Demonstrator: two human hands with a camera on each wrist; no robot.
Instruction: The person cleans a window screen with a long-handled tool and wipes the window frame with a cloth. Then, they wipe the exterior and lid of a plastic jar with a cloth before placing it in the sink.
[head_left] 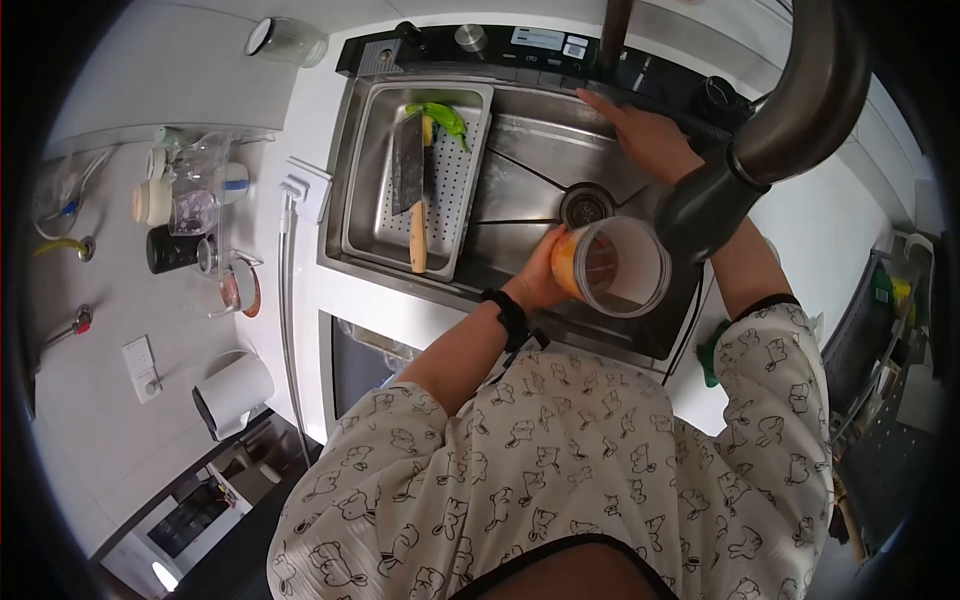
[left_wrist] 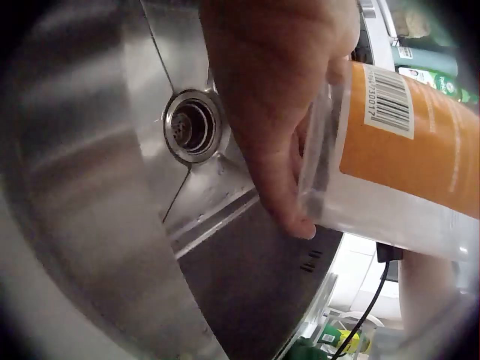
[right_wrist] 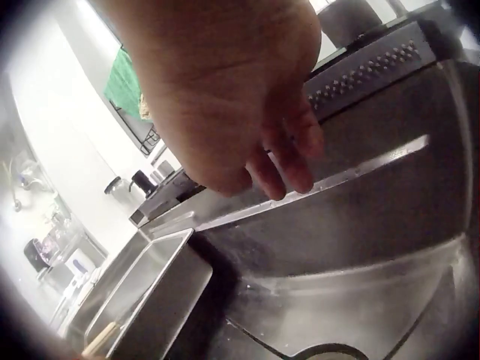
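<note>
My left hand (head_left: 540,275) grips a clear plastic jar (left_wrist: 405,187) with an orange label, its thumb and fingers around one end in the left wrist view. In the head view the jar is tilted over the sink's (head_left: 525,185) near edge, close to the drain (head_left: 587,207). The dark faucet spout (head_left: 690,225) hangs right beside it. My right hand (head_left: 650,140) reaches over the sink's back, index finger extended to the black control panel (head_left: 545,75). Its other fingers (right_wrist: 289,165) hang loosely curled in the right wrist view, holding nothing.
A perforated steel tray (head_left: 380,100) sits in the sink's left side, with green peppers (head_left: 445,120) and a cleaver (head_left: 408,165) whose wooden handle crosses the near rim. A glass jar (head_left: 290,42) stands at the back left; a paper roll (head_left: 235,390) is at the lower left.
</note>
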